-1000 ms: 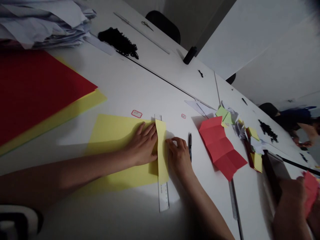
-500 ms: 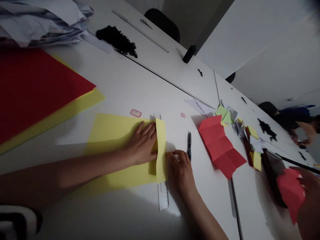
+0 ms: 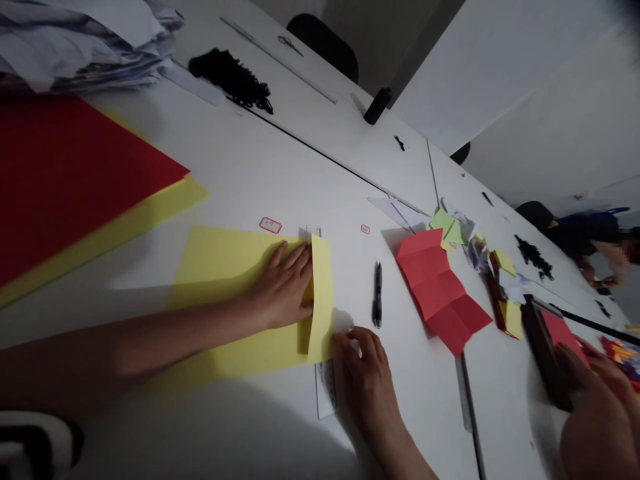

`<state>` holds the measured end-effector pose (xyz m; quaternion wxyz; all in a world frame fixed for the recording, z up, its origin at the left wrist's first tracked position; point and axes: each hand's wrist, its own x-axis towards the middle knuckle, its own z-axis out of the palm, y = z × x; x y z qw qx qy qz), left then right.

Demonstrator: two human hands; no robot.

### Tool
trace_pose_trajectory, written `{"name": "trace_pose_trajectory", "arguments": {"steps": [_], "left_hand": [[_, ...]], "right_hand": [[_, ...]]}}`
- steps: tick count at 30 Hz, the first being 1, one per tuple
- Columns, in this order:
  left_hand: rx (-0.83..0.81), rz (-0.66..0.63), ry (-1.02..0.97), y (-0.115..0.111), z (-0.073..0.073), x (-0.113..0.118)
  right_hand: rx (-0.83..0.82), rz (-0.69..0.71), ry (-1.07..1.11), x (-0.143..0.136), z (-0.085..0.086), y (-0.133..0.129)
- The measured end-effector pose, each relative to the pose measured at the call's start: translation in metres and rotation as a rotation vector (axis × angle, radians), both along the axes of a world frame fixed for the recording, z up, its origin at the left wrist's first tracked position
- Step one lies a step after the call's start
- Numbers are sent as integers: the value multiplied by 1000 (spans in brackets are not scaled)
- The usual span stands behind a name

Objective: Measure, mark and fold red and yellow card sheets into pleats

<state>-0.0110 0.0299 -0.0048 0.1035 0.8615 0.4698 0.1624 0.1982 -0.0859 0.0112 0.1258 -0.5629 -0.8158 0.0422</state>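
A sheet of yellow paper (image 3: 220,267) lies on the white table, its right edge bent up into a narrow flap (image 3: 321,293). My left hand (image 3: 283,287) is laid flat on the sheet, fingers spread, with the fingertips reaching to the flap and partly hidden behind it. A clear ruler (image 3: 326,393) runs under the fold, and both of its ends stick out. My right hand (image 3: 367,370) has thumb and forefinger closed at the flap's lower right edge. To the right of the flap is a black pen (image 3: 377,297).
Red sheets (image 3: 75,173) over yellow ones are at left, below a pile of white paper (image 3: 85,40). Creased red paper (image 3: 440,287) lies at right. Beyond it, another person's hands (image 3: 595,393) hold red paper on a dark box (image 3: 547,353). Black cord (image 3: 233,80) is bundled farther back.
My right hand has slid down along the flap's edge toward its lower corner. My left hand stays put. The other person's red paper has moved onto the dark box.
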Motion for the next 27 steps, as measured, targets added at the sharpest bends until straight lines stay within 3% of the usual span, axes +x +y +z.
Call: {"name": "trace_pose_trajectory", "arguments": {"steps": [7,17,23,27], "left_hand": [[1,-3,-8,0,4,1],[-26,10,51,0,3,1],[24,-5,36,1,11,2],[79,-181,11,1,15,2]], "right_hand": [[-39,14,10,5,2,-20],[53,-8,84,16,-8,-43],[-162,-153,499,23,3,-10],[-385,-306,876,19,10,30]]}}
